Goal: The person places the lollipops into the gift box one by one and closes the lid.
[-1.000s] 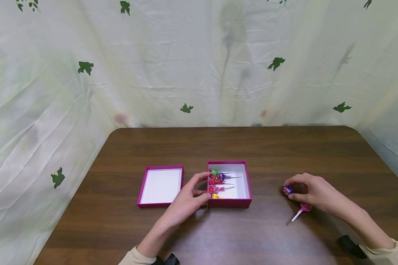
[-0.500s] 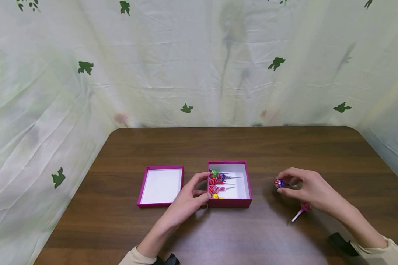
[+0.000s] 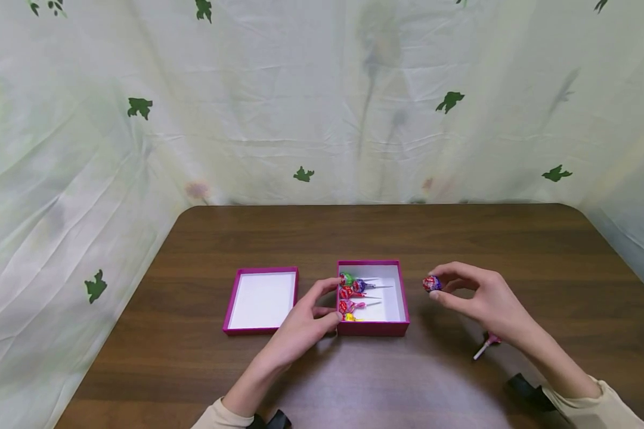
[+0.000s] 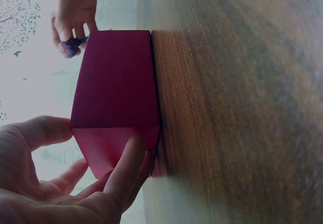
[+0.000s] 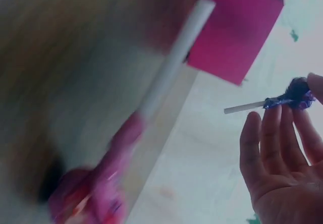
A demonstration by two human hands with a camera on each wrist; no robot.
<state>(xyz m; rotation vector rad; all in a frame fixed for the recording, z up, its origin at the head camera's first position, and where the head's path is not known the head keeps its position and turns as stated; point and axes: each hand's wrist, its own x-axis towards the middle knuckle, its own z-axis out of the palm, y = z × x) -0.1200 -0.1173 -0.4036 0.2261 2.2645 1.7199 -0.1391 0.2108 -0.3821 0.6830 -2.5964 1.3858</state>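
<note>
Brown counter (image 3: 300, 238): under the pink box (image 3: 373, 329).
Left hand (image 3: 307, 317): fingers spread, touching the box's left side; arm comes from the near left.
Right hand (image 3: 480, 294): thumb and fingers pinching the purple lollipop (image 3: 432, 283), up above the counter.
Purple lollipop: right at those fingertips, right of the box.

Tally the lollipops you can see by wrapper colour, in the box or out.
Green lollipop: 1, in the box
Red lollipop: 1, in the box
Yellow lollipop: 1, in the box
Pink lollipops: 2, one boxed, one on the table
Blue-purple lollipops: 2, one boxed, one in the right hand
Total: 7
</note>
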